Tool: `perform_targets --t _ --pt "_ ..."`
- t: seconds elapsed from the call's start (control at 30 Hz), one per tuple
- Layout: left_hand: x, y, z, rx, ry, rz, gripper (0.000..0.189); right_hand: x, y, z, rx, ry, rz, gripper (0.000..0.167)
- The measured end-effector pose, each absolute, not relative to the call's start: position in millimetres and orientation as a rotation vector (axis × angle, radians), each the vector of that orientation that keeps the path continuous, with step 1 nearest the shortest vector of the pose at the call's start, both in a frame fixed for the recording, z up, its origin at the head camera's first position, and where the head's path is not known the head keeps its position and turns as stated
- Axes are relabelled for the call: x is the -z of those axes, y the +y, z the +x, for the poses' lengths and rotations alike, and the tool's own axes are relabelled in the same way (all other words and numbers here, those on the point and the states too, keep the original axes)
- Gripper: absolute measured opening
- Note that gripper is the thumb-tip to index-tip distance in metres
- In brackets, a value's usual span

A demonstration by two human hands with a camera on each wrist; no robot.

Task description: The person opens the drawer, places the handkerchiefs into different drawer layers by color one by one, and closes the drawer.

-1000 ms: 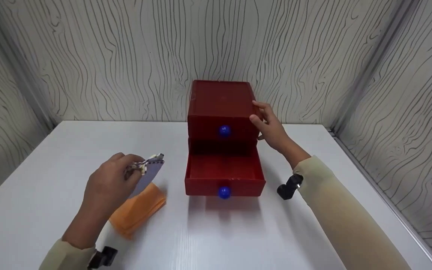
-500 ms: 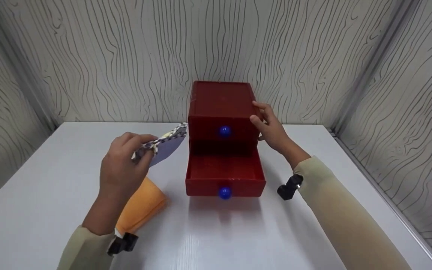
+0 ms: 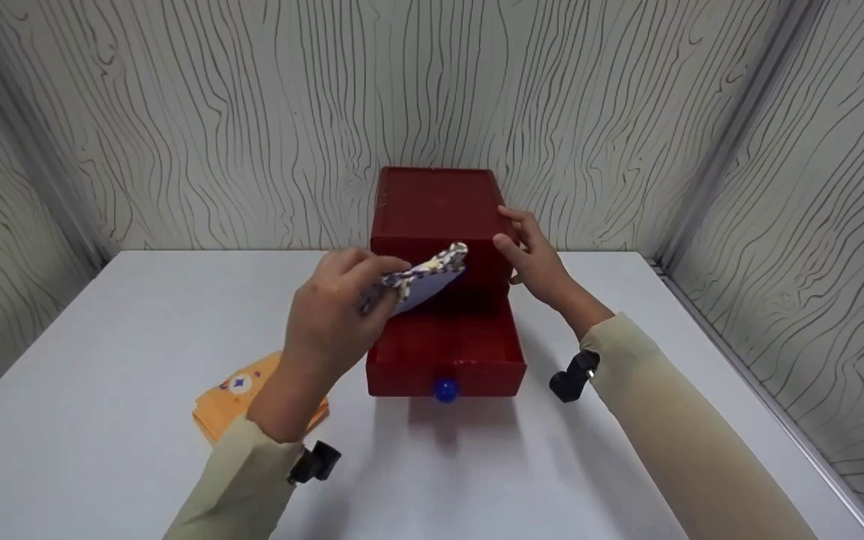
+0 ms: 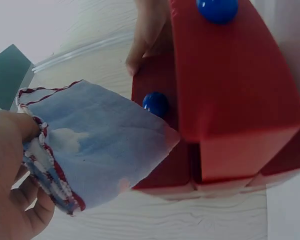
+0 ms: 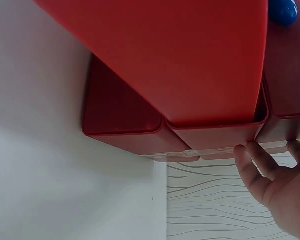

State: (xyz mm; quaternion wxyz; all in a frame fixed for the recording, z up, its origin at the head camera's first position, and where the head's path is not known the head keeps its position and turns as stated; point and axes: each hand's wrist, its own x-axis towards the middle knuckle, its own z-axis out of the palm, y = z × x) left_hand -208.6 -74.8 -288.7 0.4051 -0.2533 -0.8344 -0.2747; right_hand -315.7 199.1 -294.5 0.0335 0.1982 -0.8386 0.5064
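My left hand (image 3: 334, 307) pinches a folded light-blue cloth (image 3: 424, 291) with a dark-and-white stitched edge. The cloth is above the pulled-out drawer (image 3: 402, 380) of a red plastic drawer unit (image 3: 438, 201), and overlaps the unit's front in the head view. In the left wrist view, the thumb and fingers grip the cloth (image 4: 110, 135) by its stitched edge, its flat face spread toward the red drawers. My right hand (image 3: 544, 262) rests against the unit's right side near the top, fingers spread. In the right wrist view, its fingertips (image 5: 241, 150) touch the red side wall.
A folded orange cloth (image 3: 233, 397) with a printed face lies on the white table (image 3: 139, 322), partly behind the left forearm. A blue knob (image 3: 445, 390) sits on the open drawer's front. Wood-patterned panels (image 3: 252, 120) enclose the back and sides.
My left hand has carried the blue cloth right and upward, from over the orange cloth to over the open drawer. The orange cloth's printed face now shows. My right hand stays at the unit's side.
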Motion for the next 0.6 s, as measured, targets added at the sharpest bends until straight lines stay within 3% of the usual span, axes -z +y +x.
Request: perform_targets --t 0.3,0.6 --pt "311.8 -51.1 -220.7 0.567 -2.207 -0.732 0.017 316.0 201.2 -343.9 -1.603 -2.536 0.646 0.057" --pt "324.9 -32.7 -228.5 0.634 -2.355 -0.651 0.014 319.8 202.9 -348.8 -1.559 -2.517 0.649 0.057"
